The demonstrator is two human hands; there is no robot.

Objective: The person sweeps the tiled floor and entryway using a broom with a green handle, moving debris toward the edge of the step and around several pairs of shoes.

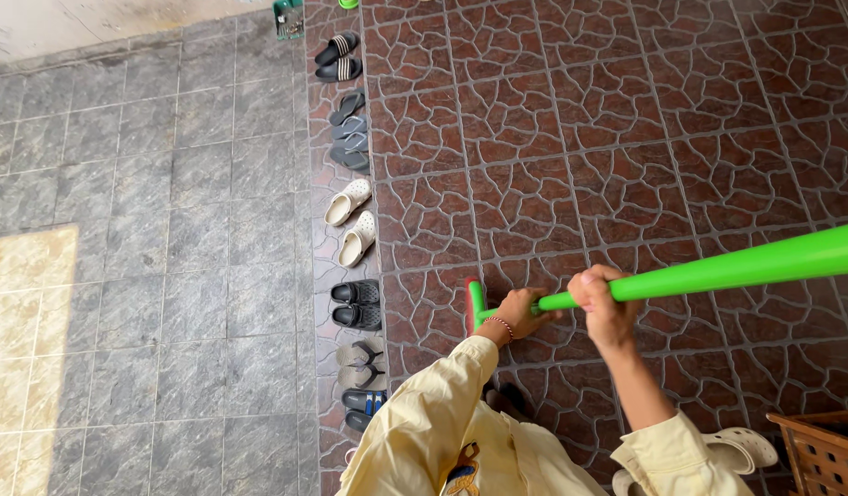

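Observation:
A bright green long-handled floor tool (718, 268) slants from the right edge down to its head (476, 303) on the brown patterned tiles (571, 138). My right hand (602, 298) is shut on the handle higher up. My left hand (520, 310), with a beaded bracelet at the wrist, grips the handle lower down, close to the head. Both arms wear pale yellow sleeves.
Along the step edge lies a row of footwear: black striped slides (338, 57), grey flip-flops (349, 129), cream clogs (350, 220), black sandals (356, 305), more slippers (360, 363). Grey stone tiles (148, 230) lie left. A wooden crate (824, 450) and a white clog (741, 448) sit lower right.

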